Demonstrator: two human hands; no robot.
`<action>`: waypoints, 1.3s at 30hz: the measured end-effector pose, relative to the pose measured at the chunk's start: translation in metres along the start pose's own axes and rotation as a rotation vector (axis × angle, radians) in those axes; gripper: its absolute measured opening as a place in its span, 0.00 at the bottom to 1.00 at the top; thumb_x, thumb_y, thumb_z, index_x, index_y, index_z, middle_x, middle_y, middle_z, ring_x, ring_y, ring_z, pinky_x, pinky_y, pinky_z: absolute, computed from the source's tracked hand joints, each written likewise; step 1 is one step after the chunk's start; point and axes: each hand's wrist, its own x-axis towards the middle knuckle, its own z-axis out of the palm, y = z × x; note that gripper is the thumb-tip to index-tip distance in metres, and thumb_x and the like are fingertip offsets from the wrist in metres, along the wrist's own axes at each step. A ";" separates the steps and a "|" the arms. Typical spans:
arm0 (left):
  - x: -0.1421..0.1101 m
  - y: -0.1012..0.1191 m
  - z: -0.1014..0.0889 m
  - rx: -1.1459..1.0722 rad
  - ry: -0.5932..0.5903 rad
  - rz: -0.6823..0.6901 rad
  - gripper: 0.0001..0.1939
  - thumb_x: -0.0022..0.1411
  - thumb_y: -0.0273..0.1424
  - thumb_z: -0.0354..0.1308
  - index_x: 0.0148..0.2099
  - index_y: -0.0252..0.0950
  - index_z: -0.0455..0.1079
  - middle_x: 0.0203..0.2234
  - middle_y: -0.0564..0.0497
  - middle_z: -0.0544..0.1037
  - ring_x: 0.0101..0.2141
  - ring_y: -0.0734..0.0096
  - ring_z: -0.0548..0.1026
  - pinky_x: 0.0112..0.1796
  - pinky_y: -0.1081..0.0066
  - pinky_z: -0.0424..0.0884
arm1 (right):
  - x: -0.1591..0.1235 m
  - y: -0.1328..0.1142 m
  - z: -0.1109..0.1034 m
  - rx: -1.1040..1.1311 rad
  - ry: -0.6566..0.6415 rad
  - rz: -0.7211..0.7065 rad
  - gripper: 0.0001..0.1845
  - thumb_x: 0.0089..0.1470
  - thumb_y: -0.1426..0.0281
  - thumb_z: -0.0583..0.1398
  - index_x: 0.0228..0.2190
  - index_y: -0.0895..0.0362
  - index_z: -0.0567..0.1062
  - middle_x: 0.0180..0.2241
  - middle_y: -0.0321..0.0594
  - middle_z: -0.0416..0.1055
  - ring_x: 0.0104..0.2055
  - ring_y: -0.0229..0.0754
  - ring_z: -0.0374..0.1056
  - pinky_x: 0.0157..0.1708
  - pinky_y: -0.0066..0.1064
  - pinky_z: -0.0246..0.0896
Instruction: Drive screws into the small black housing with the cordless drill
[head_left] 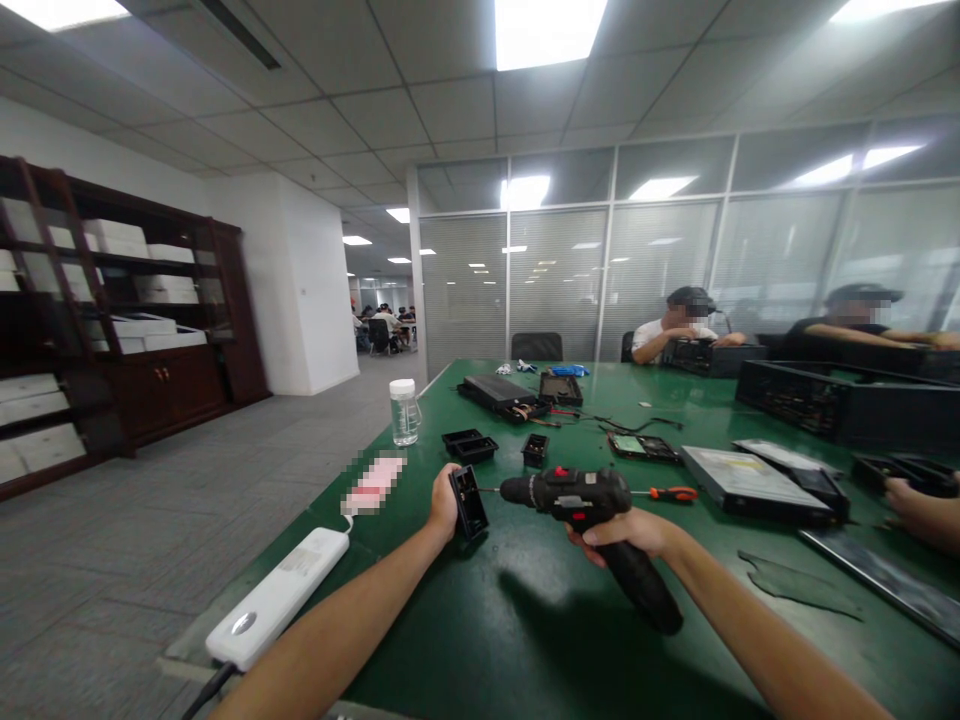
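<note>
Head | box (470,503): black, hollow, tilted, probably plastic | drill (592,496): black

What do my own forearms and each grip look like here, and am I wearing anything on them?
Your left forearm and right forearm are bare, with no sleeves in view. The left grip and right grip are ungloved hands. No watch, bracelet or marking shows on either side.
</note>
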 end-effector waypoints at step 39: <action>0.003 -0.004 -0.001 -0.038 -0.069 0.000 0.12 0.50 0.42 0.50 0.27 0.38 0.64 0.17 0.57 0.65 0.20 0.73 0.65 0.25 0.73 0.62 | 0.004 0.009 -0.005 0.001 0.000 -0.001 0.16 0.41 0.60 0.63 0.34 0.53 0.75 0.35 0.47 0.71 0.29 0.48 0.70 0.35 0.42 0.69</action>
